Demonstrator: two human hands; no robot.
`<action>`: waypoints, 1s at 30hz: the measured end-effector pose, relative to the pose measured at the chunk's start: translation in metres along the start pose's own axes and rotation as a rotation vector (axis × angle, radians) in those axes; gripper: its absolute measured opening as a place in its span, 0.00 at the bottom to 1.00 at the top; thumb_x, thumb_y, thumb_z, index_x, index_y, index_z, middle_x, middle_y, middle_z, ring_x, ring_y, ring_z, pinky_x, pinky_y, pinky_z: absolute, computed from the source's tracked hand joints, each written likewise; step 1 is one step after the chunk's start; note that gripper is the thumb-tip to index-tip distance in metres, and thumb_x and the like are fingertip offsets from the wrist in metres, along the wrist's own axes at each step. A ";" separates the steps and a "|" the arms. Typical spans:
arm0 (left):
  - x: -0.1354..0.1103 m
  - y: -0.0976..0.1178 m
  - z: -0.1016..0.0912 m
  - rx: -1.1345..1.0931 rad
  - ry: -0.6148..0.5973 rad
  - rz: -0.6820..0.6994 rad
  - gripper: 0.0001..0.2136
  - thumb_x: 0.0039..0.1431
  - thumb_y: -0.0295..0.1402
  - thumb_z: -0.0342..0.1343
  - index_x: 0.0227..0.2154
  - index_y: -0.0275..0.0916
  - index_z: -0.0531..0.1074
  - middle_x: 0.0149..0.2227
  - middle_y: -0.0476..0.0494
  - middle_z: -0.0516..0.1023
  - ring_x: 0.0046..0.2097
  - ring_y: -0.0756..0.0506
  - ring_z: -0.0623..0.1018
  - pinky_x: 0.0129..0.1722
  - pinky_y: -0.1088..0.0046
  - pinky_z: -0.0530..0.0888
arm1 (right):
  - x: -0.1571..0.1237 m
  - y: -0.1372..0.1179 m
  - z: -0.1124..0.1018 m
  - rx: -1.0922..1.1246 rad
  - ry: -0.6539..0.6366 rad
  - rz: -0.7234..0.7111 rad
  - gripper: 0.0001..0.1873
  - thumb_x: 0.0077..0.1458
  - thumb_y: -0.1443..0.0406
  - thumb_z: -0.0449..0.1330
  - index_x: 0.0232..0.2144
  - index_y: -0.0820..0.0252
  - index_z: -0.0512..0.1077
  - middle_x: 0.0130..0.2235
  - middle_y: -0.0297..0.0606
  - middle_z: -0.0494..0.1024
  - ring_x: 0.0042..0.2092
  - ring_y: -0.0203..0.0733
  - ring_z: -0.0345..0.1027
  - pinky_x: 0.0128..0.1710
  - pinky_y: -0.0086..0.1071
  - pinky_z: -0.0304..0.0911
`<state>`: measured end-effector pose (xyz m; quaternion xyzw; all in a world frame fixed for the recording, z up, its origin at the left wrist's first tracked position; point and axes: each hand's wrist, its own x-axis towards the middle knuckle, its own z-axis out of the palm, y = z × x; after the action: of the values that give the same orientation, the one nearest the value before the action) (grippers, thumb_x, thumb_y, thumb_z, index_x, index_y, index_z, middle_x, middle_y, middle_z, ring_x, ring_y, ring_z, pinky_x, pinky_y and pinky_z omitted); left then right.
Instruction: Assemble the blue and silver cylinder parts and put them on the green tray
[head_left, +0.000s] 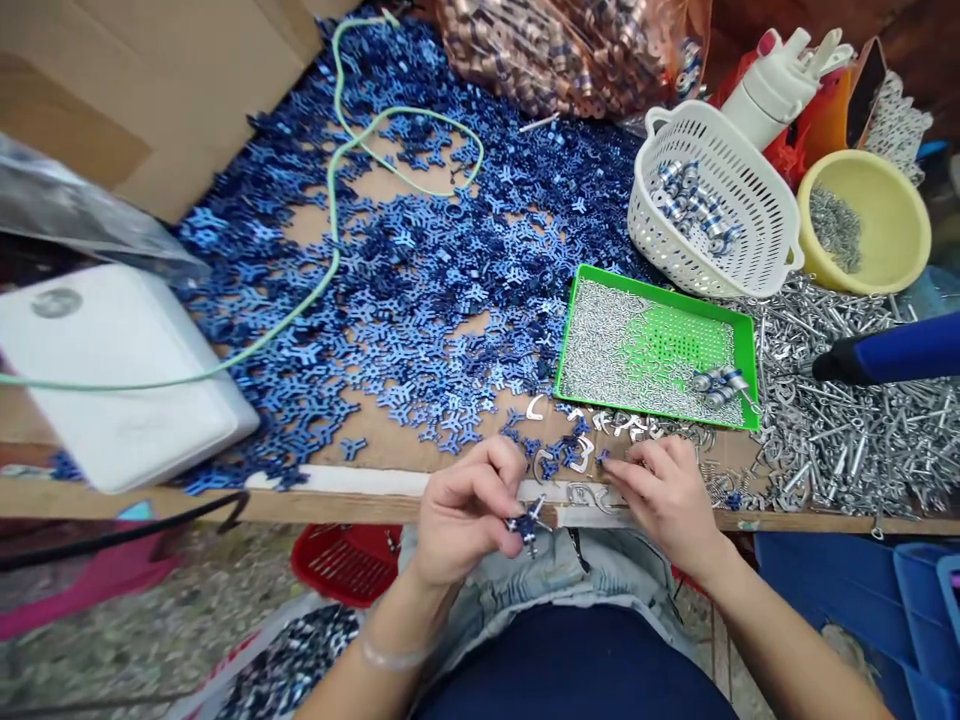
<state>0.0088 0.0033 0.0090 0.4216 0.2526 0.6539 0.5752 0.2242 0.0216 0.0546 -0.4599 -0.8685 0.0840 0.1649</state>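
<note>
My left hand pinches a small blue three-armed metal part with silver pins between thumb and fingers, just over the table's front edge. My right hand is closed, with thumb and fingertips together on a small blue piece; its exact shape is too small to make out. Between the hands, curved silver metal pieces and a few blue three-armed parts lie on the cardboard. Right behind them is a green tray of tiny silver pins, with a blue-and-silver cylindrical assembly on top.
Blue three-armed parts cover much of the table, crossed by a pale green cord. A white basket, a yellow bowl and loose silver hardware are right. A blue-and-black power tool juts in. A white box stands left.
</note>
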 end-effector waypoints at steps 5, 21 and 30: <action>0.001 0.007 0.012 0.063 -0.037 0.039 0.08 0.45 0.36 0.66 0.26 0.40 0.74 0.25 0.51 0.63 0.28 0.51 0.65 0.27 0.71 0.61 | 0.006 0.001 0.002 0.154 -0.073 0.224 0.06 0.56 0.65 0.58 0.36 0.57 0.73 0.32 0.37 0.71 0.36 0.42 0.58 0.36 0.36 0.56; 0.004 0.013 0.040 0.519 -0.074 0.239 0.07 0.47 0.34 0.65 0.29 0.39 0.75 0.24 0.51 0.67 0.28 0.51 0.68 0.27 0.73 0.66 | 0.012 -0.025 -0.045 1.275 -0.236 0.676 0.10 0.37 0.62 0.70 0.21 0.58 0.74 0.22 0.29 0.71 0.26 0.32 0.60 0.28 0.29 0.56; 0.006 0.019 0.042 0.657 -0.153 0.306 0.08 0.46 0.34 0.66 0.29 0.39 0.76 0.24 0.51 0.69 0.28 0.50 0.69 0.29 0.72 0.67 | 0.015 -0.029 -0.045 1.196 -0.157 0.609 0.06 0.39 0.64 0.70 0.21 0.57 0.75 0.23 0.31 0.74 0.26 0.33 0.62 0.26 0.30 0.58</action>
<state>0.0345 -0.0013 0.0475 0.6643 0.3396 0.5828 0.3220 0.2103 0.0174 0.1082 -0.5061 -0.5136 0.6262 0.2966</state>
